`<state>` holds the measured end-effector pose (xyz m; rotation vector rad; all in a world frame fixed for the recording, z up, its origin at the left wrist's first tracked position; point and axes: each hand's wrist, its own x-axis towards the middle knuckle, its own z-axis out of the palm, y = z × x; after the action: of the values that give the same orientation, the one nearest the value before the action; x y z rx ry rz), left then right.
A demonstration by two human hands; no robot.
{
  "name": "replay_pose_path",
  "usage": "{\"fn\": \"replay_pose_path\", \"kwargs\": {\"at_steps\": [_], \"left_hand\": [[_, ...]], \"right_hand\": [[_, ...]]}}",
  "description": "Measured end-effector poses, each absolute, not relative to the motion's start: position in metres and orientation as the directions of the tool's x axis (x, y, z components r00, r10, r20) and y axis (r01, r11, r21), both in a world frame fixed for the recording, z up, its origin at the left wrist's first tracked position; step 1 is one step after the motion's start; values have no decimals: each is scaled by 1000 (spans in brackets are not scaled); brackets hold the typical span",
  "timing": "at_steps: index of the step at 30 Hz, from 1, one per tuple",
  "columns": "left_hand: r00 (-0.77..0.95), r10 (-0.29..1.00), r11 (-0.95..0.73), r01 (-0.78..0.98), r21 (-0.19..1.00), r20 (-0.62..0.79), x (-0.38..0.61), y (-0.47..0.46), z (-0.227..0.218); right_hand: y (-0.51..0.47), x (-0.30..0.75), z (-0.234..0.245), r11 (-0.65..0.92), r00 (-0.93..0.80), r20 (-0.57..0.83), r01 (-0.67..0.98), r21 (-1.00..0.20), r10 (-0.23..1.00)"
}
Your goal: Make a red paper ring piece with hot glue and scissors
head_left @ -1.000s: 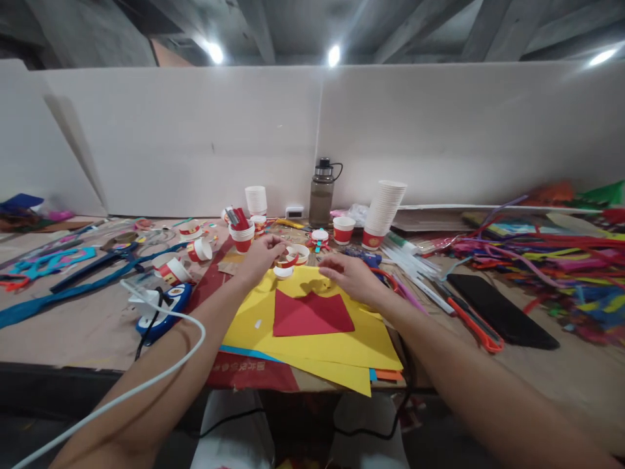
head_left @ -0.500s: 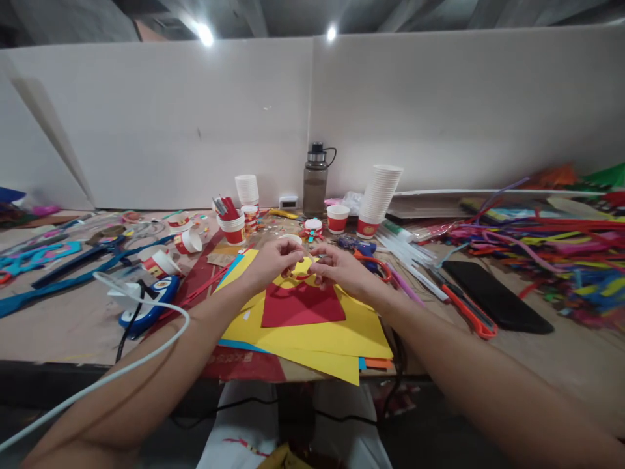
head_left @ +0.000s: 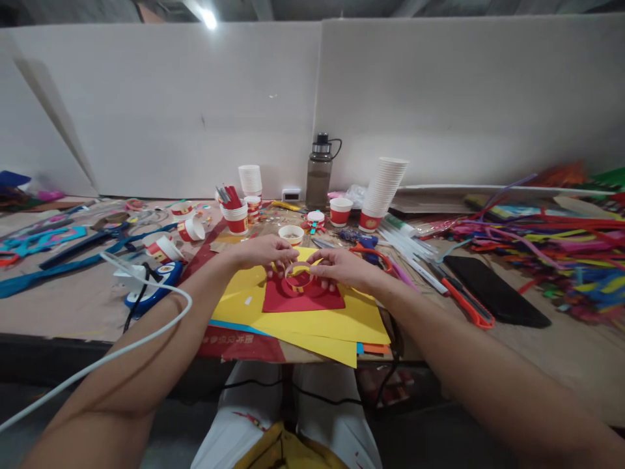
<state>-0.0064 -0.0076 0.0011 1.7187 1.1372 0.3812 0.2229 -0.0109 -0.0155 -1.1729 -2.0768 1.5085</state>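
Observation:
A thin paper ring [head_left: 299, 287], pale with red and yellow on its band, is tilted up over a square of red paper [head_left: 293, 303]. My left hand [head_left: 267, 253] pinches its left side with curled fingers. On the opposite side, my right hand [head_left: 338, 266] holds the rim between thumb and fingers. The red square lies on several sheets of yellow paper [head_left: 239, 307], with blue and orange edges showing beneath. Just beyond my fingers stands a small paper cup [head_left: 291, 235] with bits inside.
Behind are a water bottle [head_left: 319, 179], a tall cup stack [head_left: 383, 195] and a cup of sticks [head_left: 235, 218]. Scissors [head_left: 374, 254], a utility knife [head_left: 469, 305] and a phone [head_left: 495, 290] lie right. A blue power strip [head_left: 159, 290] with a white cable sits left.
Both hands have lowered slightly toward the red paper and moved a little apart, so the ring shows more openly between them. The view has tilted down somewhat.

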Motion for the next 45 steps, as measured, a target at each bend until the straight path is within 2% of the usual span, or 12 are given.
{"fn": "replay_pose_path", "kwargs": {"at_steps": [2,7,10,14,17,20,26,28,33,40,45], "left_hand": [[494,817,-82,609,789,-297,-11,-8,7],[518,789,-306,797,520,-330,-22,-8,18],[554,752,-434,824,365,-357,-22,-12,19],[567,755,-497,823,275,-331,-13,-20,16],[547,778,-487,836,254,-309,-6,-20,10],[537,806,-480,840,254,-251,-1,-16,3],[466,880,-430,865,259,-92,1,-10,-3],[446,890,-408,871,274,-91,1,-10,0],[440,881,-341,845,412,-174,-1,-13,4],[439,884,-363,860,358,-159,1,-10,-1],[438,887,-373,865,336,-143,2,-7,-9]], "right_hand": [[-13,223,-13,201,-609,-195,520,-831,769],[-17,224,-8,482,-574,61,619,-621,816],[-27,223,-9,564,-615,112,615,-551,780],[-44,218,-16,636,-651,155,614,-468,743],[-47,214,-19,629,-634,135,672,-391,762],[-41,215,-17,633,-648,109,671,-386,753],[-29,219,-15,649,-603,260,628,-429,754],[-31,219,-15,679,-645,260,570,-462,719],[-34,220,-13,692,-713,194,517,-504,674],[-13,225,-10,598,-565,248,598,-533,787],[-9,229,-14,547,-545,169,669,-503,821]]}}
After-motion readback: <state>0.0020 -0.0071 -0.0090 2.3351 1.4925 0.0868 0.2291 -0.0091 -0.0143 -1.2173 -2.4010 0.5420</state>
